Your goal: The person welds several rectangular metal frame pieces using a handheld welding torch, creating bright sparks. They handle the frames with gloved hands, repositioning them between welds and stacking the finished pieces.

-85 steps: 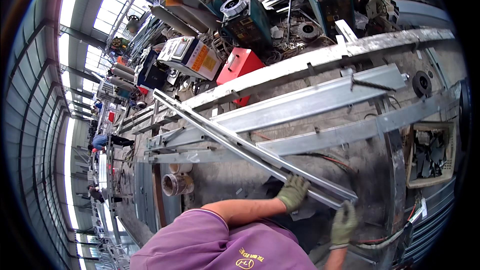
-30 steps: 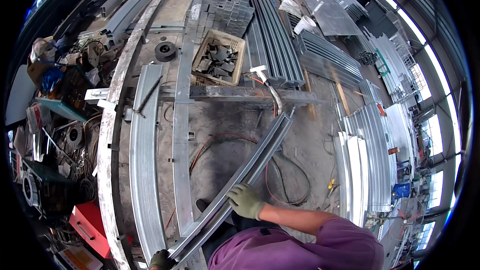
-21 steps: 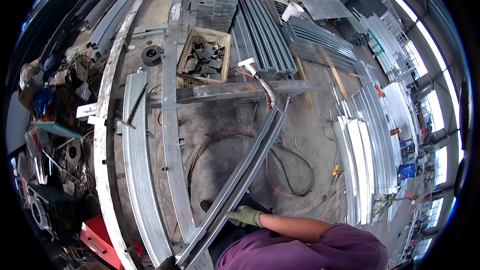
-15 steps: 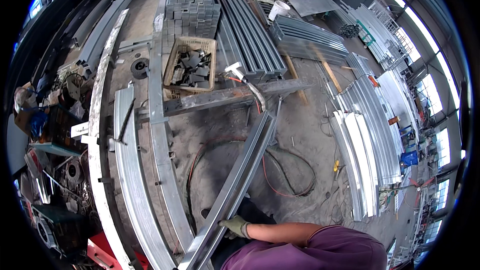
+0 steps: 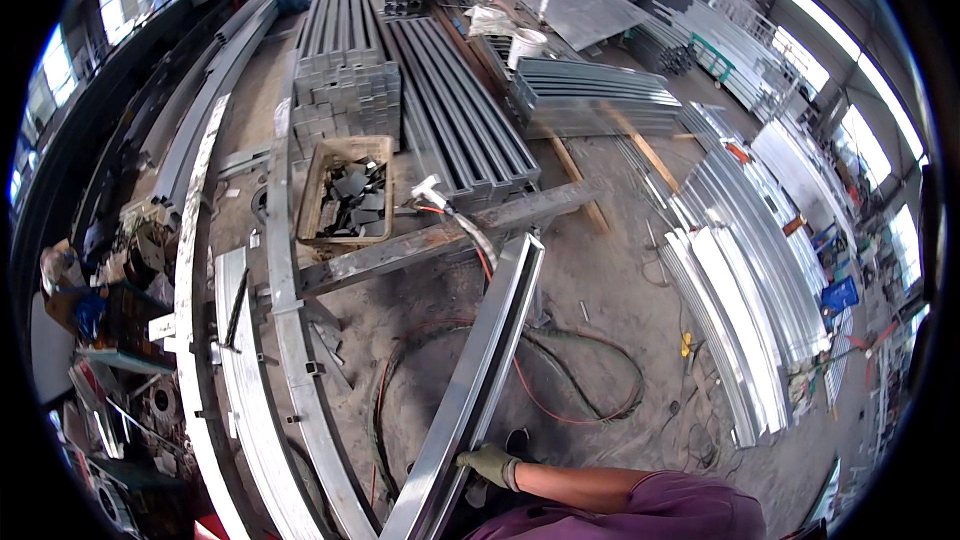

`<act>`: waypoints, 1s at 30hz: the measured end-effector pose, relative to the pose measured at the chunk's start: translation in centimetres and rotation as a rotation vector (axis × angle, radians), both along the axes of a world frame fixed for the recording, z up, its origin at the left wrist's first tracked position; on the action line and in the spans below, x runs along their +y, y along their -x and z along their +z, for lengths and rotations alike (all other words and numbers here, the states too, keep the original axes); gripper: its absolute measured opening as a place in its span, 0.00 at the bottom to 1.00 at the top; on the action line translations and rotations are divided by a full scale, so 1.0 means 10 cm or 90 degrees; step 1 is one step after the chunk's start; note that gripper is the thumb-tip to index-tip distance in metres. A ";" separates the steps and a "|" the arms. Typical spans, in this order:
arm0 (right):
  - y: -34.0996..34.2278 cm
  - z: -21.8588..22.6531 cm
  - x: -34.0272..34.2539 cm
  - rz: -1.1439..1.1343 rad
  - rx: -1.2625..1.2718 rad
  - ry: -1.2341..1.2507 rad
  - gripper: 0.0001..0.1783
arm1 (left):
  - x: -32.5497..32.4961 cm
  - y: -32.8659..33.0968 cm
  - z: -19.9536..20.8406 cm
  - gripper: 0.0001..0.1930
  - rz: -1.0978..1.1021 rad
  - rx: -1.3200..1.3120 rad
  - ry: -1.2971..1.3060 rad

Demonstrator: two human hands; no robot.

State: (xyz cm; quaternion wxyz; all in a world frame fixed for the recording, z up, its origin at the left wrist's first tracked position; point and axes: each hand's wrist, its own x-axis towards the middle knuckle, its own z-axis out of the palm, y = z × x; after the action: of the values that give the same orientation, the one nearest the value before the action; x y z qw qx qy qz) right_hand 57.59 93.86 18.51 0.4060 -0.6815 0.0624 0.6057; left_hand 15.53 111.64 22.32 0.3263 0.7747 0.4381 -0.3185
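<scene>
My right hand (image 5: 488, 467), in a green work glove, is closed on the right edge of a long silver metal channel (image 5: 462, 380). The channel slants from the lower edge up to the middle of the picture, its dark groove towards the right. Its far end comes close to a rust-stained crossbeam (image 5: 420, 250). On that beam rests a white-headed torch (image 5: 432, 190) with a cable trailing down behind the channel. My left hand is out of view, and so is the channel's near end.
Left of the channel run long metal beams (image 5: 318, 410), one bearing a dark T-shaped tool (image 5: 236, 310). A yellowish crate (image 5: 307, 195) holds dark metal pieces. Looped hoses (image 5: 600, 418) lie on the floor. Stacked metal profiles (image 5: 465, 110) stand beyond; bright sheets (image 5: 730, 330) lie at right.
The view has tipped up, so the crate and torch sit lower in it. Against the floor, the channel has shifted away from me and turned, with more of its left face showing. My right hand keeps its grip.
</scene>
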 end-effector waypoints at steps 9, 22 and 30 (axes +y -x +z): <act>-1.02 0.01 -0.86 -0.012 -0.133 -0.107 0.21 | -1.01 -1.27 0.46 0.28 0.001 -0.102 -0.087; -2.51 0.22 -1.60 -0.077 -0.210 -0.058 0.27 | -1.50 -3.35 0.76 0.15 -0.148 -0.144 -0.106; -3.76 0.20 -2.04 -0.251 -0.148 -0.016 0.25 | -1.36 -4.70 0.11 0.30 -0.237 -0.087 -0.080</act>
State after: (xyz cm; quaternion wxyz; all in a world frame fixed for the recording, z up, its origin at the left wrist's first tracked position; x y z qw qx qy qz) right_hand 95.15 73.48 20.50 0.5297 -0.7162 0.1395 0.4325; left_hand 62.48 98.07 23.38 0.2420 0.8810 0.2828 -0.2921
